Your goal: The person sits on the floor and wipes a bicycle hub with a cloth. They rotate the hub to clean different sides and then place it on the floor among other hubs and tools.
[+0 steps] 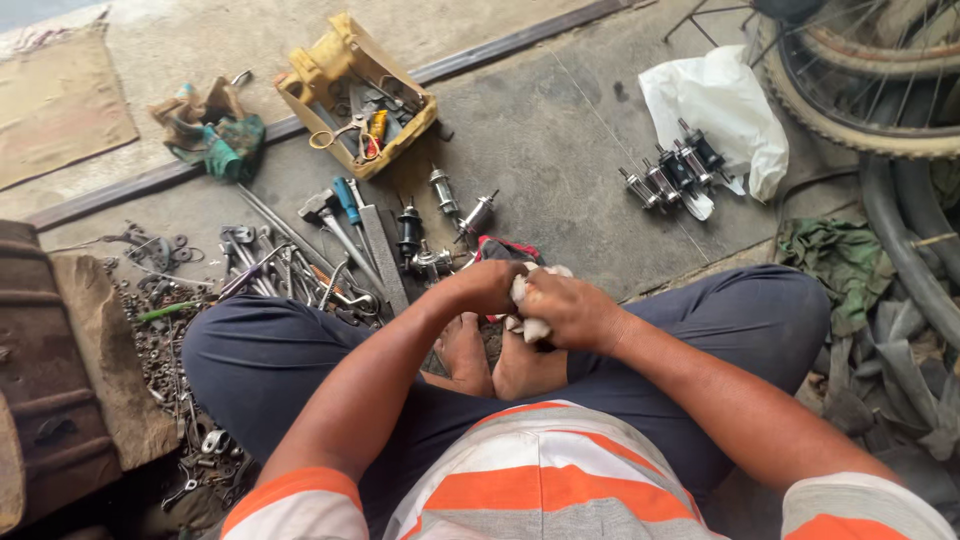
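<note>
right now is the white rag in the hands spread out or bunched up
Bunched up: the white rag is crumpled into a wad between the left hand and right hand, only small folds showing.

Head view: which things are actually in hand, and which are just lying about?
In hand:
left hand
right hand
white rag, gripped by both

Lying about:
yellow tool tray
hubs on white bag
loose hand tools
bicycle wheel
green cloth
</note>
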